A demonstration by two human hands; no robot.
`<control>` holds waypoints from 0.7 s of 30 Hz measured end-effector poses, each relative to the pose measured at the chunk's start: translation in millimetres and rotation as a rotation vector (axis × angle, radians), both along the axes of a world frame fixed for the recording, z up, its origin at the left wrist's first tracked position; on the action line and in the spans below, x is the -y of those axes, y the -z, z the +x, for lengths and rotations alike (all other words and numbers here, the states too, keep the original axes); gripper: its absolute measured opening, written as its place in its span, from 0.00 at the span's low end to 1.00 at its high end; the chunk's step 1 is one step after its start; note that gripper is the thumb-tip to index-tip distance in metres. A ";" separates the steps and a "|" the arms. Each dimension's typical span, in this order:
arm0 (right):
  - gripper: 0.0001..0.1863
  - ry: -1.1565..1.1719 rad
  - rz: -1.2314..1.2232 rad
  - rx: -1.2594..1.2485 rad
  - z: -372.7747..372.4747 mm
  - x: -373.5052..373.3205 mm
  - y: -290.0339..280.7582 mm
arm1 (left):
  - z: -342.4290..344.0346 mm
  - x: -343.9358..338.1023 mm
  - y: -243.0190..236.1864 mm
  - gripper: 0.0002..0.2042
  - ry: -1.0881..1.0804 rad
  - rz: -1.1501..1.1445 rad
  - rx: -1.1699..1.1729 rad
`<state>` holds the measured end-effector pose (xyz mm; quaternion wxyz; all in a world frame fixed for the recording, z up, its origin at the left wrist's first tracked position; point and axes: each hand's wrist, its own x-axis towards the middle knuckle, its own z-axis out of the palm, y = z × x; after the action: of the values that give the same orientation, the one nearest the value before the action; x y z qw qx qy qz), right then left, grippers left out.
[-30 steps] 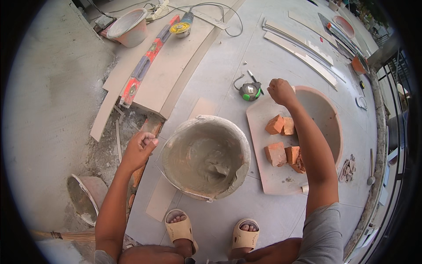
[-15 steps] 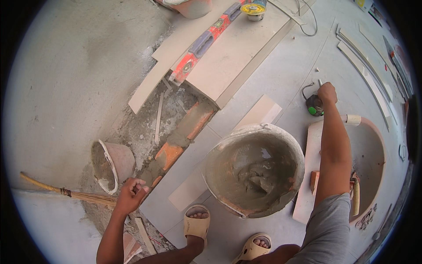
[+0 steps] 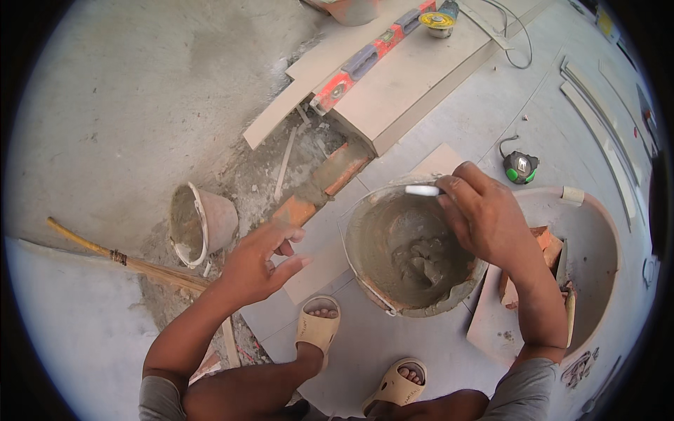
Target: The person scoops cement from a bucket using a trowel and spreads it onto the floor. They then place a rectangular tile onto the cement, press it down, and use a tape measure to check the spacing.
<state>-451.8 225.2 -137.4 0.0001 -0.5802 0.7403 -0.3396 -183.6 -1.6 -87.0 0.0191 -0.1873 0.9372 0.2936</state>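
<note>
My right hand is closed on a short white stick, pinched between thumb and fingers over the rim of a large bucket. Wet grey mortar lies inside that bucket. To the left, my left hand hangs with its fingers apart and loosely bent, nothing in it, near the row of mortared bricks. A small mortar-stained bucket lies tipped beyond that hand. On the tiles past my right hand rests a black and green tape measure.
A red spirit level and an angle grinder lie on the tiled step. At right, a large basin holds broken bricks. A straw broom lies at left; tile strips lie at far right.
My right hand has come back from beside the tape measure to above the large bucket, carrying the white stick. My left hand has moved rightward and its fingers have spread. The view has shifted.
</note>
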 end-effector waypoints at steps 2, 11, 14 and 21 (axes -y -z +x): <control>0.09 -0.182 -0.079 -0.065 31.9 -4.1 8.0 | -21.8 -22.7 -9.7 0.18 0.131 -0.057 -0.058; 0.08 -0.254 -0.068 -0.036 83.6 -35.0 -10.7 | -23.6 -83.2 -3.6 0.12 0.315 -0.141 -0.254; 0.11 -0.251 -0.030 -0.089 90.2 -45.9 -13.6 | -20.6 -87.0 0.1 0.09 0.385 -0.157 -0.302; 0.11 0.005 -0.234 -0.109 78.0 -77.0 -38.5 | -19.2 -87.7 0.3 0.10 0.120 0.439 -0.022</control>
<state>-373.8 302.2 -99.0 -0.1085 -0.5920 0.6960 -0.3916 -202.8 86.1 -87.3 0.0665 -0.1194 0.8603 0.4911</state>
